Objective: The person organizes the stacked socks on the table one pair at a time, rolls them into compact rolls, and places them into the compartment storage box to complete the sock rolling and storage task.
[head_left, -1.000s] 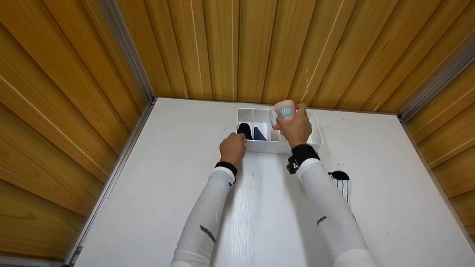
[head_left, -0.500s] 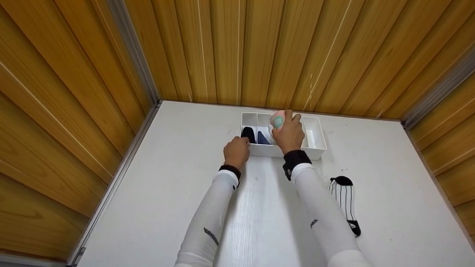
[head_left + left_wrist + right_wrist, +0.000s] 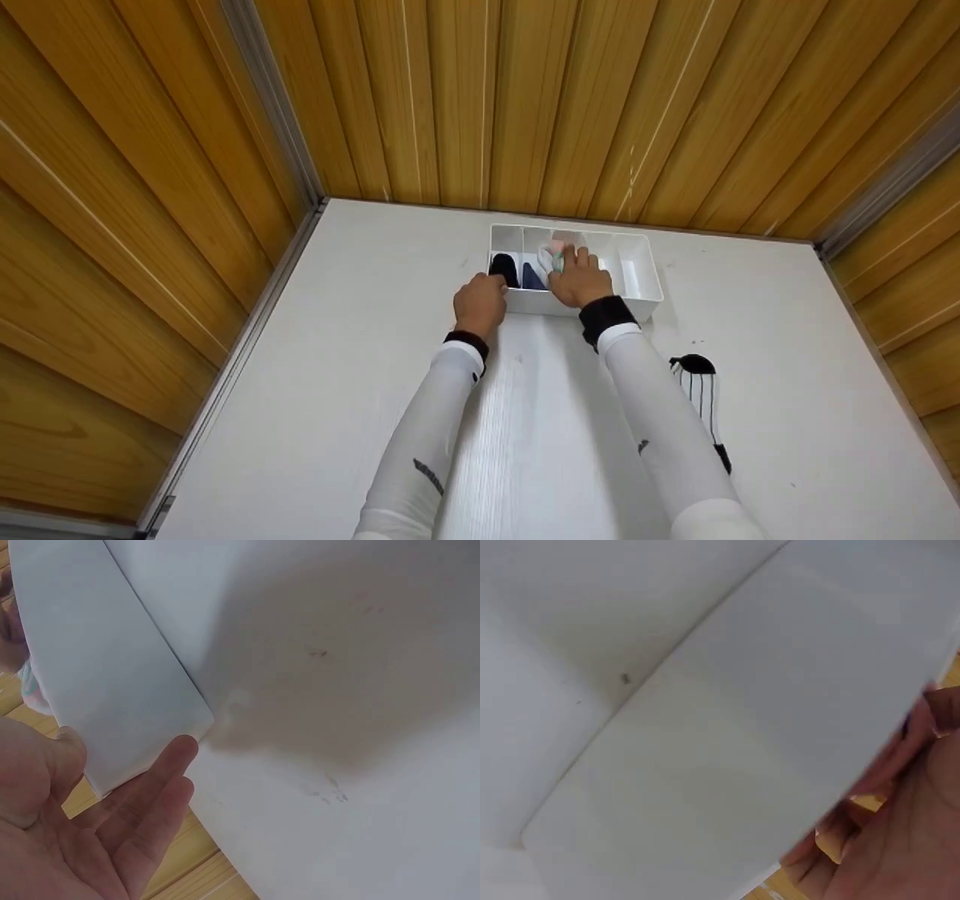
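Note:
A white divided box (image 3: 536, 301) stands toward the back of the table. My left hand (image 3: 480, 304) grips its front left corner; in the left wrist view the thumb lies at the rim and the fingers (image 3: 161, 787) along the end wall. Inside a middle compartment my right hand (image 3: 581, 281) holds a folded pink and white sock (image 3: 557, 246) with a green patch, mostly covered by the fingers. Pink fabric (image 3: 889, 765) shows beside the palm in the right wrist view. To its left, the box holds a black folded sock (image 3: 504, 268) and a dark blue folded piece (image 3: 533, 276).
A striped sock (image 3: 703, 405) with black toe and heel lies on the white table (image 3: 795, 352) to the right, partly behind my right forearm. Wooden panel walls (image 3: 525, 112) rise at the back and both sides. The rightmost compartment (image 3: 637, 274) shows its bare floor.
My right hand has lowered the pink sock from above the box into a middle compartment, moving slightly left. The left hand keeps its grip on the box corner.

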Tool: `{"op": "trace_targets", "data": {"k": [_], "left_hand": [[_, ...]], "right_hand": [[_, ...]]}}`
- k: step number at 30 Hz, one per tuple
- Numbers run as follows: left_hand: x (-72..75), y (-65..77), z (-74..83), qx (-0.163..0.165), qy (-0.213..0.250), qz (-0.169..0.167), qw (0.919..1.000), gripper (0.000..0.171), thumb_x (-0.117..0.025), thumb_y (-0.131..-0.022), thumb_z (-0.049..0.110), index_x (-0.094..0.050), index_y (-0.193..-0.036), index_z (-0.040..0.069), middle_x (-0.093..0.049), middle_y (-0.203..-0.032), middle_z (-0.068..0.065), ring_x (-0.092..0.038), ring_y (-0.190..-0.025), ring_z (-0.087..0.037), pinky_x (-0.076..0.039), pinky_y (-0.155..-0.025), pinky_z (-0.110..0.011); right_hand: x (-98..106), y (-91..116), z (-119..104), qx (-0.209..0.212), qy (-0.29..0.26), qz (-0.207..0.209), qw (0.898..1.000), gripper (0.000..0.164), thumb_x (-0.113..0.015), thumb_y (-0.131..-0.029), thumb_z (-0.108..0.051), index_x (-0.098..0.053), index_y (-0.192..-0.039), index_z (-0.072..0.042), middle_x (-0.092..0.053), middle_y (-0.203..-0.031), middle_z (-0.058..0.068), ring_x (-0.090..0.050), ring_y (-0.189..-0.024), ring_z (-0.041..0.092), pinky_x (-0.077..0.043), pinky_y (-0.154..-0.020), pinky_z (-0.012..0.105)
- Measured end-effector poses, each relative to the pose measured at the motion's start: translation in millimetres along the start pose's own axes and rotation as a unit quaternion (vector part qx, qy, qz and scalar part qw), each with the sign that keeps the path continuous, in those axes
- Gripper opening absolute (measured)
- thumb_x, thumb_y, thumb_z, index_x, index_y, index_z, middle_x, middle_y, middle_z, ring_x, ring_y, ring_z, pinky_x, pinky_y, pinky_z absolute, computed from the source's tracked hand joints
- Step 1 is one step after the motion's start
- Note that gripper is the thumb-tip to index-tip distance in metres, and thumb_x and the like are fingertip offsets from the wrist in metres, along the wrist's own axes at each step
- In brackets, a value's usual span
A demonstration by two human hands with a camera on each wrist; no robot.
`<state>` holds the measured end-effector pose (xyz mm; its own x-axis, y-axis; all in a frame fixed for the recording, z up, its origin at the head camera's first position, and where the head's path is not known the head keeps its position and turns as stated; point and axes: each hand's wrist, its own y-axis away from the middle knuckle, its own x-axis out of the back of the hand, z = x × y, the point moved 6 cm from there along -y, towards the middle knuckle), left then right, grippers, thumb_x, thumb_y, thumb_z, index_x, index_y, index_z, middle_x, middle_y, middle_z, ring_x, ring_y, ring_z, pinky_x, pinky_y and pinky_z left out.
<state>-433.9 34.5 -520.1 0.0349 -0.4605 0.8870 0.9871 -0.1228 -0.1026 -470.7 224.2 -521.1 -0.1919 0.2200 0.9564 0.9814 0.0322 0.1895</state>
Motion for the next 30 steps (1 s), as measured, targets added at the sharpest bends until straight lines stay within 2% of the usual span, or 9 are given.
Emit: {"op": "trace_targets", "data": {"k": [4, 9, 13, 15, 18, 20, 25, 27, 30], "left_hand": [[-0.8, -1.7, -1.6, -0.001, -0.008, -0.006, 1.0, 0.022, -0.056, -0.103, 0.025, -0.076, -0.107, 0.017, -0.073, -0.104, -0.012, -0.072, -0.096, -0.033, -0.058, -0.081, -0.045], [3.4, -0.6, -6.7, 0.0, -0.015, -0.001, 0.9999, 0.022, -0.056, -0.103, 0.023, -0.076, -0.107, 0.016, -0.073, -0.103, -0.012, -0.072, -0.096, -0.033, -0.058, -0.08, -0.045], [1.8, -1.8, -13.2, 0.008, -0.006, -0.017, 0.9998, 0.023, -0.055, -0.104, 0.024, -0.075, -0.111, 0.016, -0.072, -0.108, -0.012, -0.071, -0.1, -0.035, -0.057, -0.085, -0.048], [1.1, -3.8, -15.7, 0.01, -0.002, -0.016, 0.9998, 0.023, -0.056, -0.103, 0.024, -0.076, -0.111, 0.016, -0.072, -0.107, -0.012, -0.071, -0.099, -0.035, -0.057, -0.085, -0.048], [0.7, -6.9, -18.4, 0.01, 0.0, -0.012, 0.9999, 0.022, -0.057, -0.103, 0.024, -0.076, -0.11, 0.016, -0.072, -0.106, -0.012, -0.071, -0.099, -0.034, -0.057, -0.085, -0.048], [1.6, -7.4, -20.3, 0.009, 0.001, -0.007, 0.9999, 0.022, -0.057, -0.102, 0.024, -0.076, -0.109, 0.016, -0.073, -0.105, -0.012, -0.071, -0.098, -0.034, -0.057, -0.084, -0.048], [3.7, -6.8, -22.2, 0.011, 0.0, -0.003, 0.9999, 0.021, -0.058, -0.102, 0.024, -0.076, -0.108, 0.016, -0.073, -0.105, -0.011, -0.072, -0.097, -0.034, -0.057, -0.083, -0.048], [4.6, -6.7, -21.9, 0.011, -0.001, 0.001, 0.9999, 0.021, -0.058, -0.102, 0.024, -0.076, -0.108, 0.016, -0.073, -0.104, -0.011, -0.072, -0.097, -0.033, -0.057, -0.083, -0.047], [4.5, -5.0, -19.8, 0.012, -0.002, 0.003, 0.9999, 0.021, -0.058, -0.102, 0.024, -0.076, -0.109, 0.017, -0.072, -0.104, -0.012, -0.071, -0.096, -0.033, -0.057, -0.082, -0.047]], "right_hand": [[-6, 1, 4, 0.008, 0.003, 0.006, 1.0, 0.071, -0.029, -0.102, -0.03, -0.009, -0.159, 0.007, -0.021, -0.156, 0.032, -0.025, -0.145, 0.046, -0.037, -0.112, 0.059], [0, -2, -4, 0.037, -0.023, 0.099, 0.994, 0.068, -0.048, -0.098, -0.022, -0.025, -0.157, 0.003, -0.035, -0.147, 0.031, -0.048, -0.129, 0.047, -0.049, -0.098, 0.058], [13, 1, -19, 0.092, 0.023, 0.209, 0.973, 0.061, -0.058, -0.095, -0.019, -0.04, -0.152, -0.005, -0.047, -0.145, 0.024, -0.055, -0.123, 0.044, -0.052, -0.091, 0.058], [17, 3, -27, 0.132, 0.049, 0.23, 0.963, 0.051, -0.056, -0.097, -0.018, -0.049, -0.146, -0.005, -0.052, -0.145, 0.02, -0.051, -0.131, 0.042, -0.051, -0.096, 0.057], [15, 5, -33, 0.174, 0.062, 0.197, 0.963, 0.042, -0.049, -0.1, -0.017, -0.057, -0.139, 0.0, -0.053, -0.148, 0.018, -0.049, -0.138, 0.038, -0.046, -0.106, 0.053], [10, 5, -33, 0.184, 0.066, 0.173, 0.965, 0.038, -0.047, -0.102, -0.017, -0.062, -0.131, 0.003, -0.059, -0.142, 0.017, -0.055, -0.133, 0.037, -0.047, -0.106, 0.052], [1, 4, -28, 0.152, 0.114, 0.127, 0.974, 0.043, -0.043, -0.103, -0.024, -0.063, -0.132, 0.0, -0.062, -0.14, 0.014, -0.053, -0.136, 0.039, -0.037, -0.113, 0.059], [2, 5, -32, 0.151, 0.153, 0.11, 0.97, 0.044, -0.042, -0.103, -0.025, -0.064, -0.132, -0.001, -0.062, -0.14, 0.014, -0.051, -0.137, 0.038, -0.036, -0.113, 0.061], [5, 8, -39, 0.168, 0.219, 0.1, 0.956, 0.037, -0.046, -0.099, -0.022, -0.07, -0.12, -0.003, -0.067, -0.129, 0.012, -0.056, -0.124, 0.036, -0.045, -0.103, 0.058]]}}
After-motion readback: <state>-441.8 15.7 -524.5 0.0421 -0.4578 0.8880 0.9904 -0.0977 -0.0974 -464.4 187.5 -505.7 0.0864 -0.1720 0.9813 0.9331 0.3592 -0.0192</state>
